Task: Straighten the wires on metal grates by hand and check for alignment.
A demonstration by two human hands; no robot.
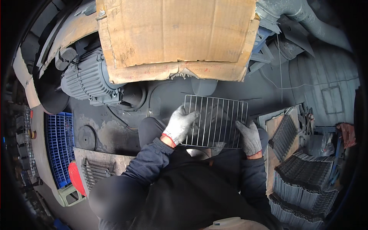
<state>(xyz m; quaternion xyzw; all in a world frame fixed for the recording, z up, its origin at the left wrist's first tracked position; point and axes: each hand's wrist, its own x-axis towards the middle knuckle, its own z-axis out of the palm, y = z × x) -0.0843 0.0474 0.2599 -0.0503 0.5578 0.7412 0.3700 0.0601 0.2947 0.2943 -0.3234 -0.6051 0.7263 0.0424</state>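
A rectangular wire rack (pixel 216 122) with a thin frame and several parallel rods is held up over my lap. My left hand (pixel 180 124), in a grey-white knit glove with a red cuff edge, grips its left side, thumb laid over the rods. On the opposite side my right hand (pixel 250 138), gloved the same way, holds the rack's right edge with fingers partly behind it. Beyond the rods, a rounded grey part (pixel 204 87) shows below the cardboard.
A large cardboard sheet (pixel 176 30) hangs ahead. A grey finned motor (pixel 88 78) sits at the left, near a blue plastic crate (pixel 60 147). More wire racks (pixel 96 172) lie on a board at lower left. Tall stacks of racks (pixel 303 180) stand at the right.
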